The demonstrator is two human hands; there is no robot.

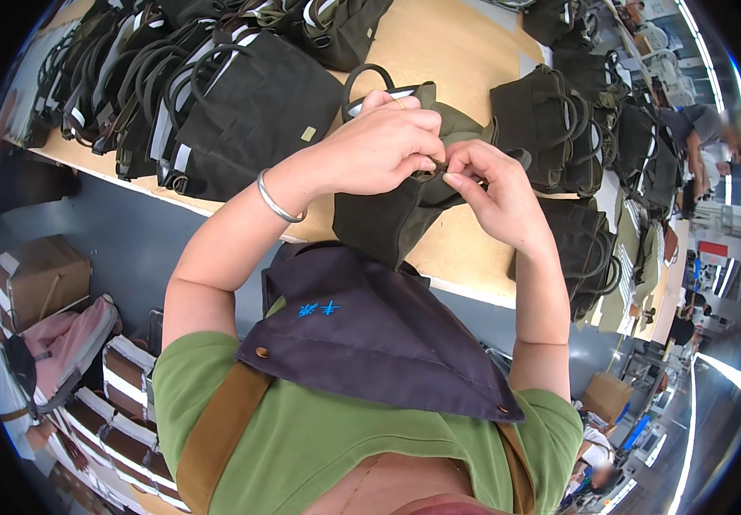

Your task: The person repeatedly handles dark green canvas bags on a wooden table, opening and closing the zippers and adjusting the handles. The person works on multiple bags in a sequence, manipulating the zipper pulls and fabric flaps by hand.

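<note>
A dark handbag (381, 225) lies in front of me at the table's edge, with a rounded handle standing up at its far side and an olive-green part (460, 126) folded out. My left hand (381, 148) comes over the bag, thumb and fingers pinched on a small dark piece of it. Close beside it, my right hand (497, 190) pinches the same piece between thumb and forefinger. The fingertips nearly touch. Whether this piece is a strap end or an edge I cannot tell, as the fingers cover most of it.
Left of my hands stands a dark tote bag (254, 107), with several more packed behind it. More dark handbags (535, 120) stand on the right. The tan tabletop (426, 43) shows between them. A cardboard box (42, 279) sits low at left; other people work at far right.
</note>
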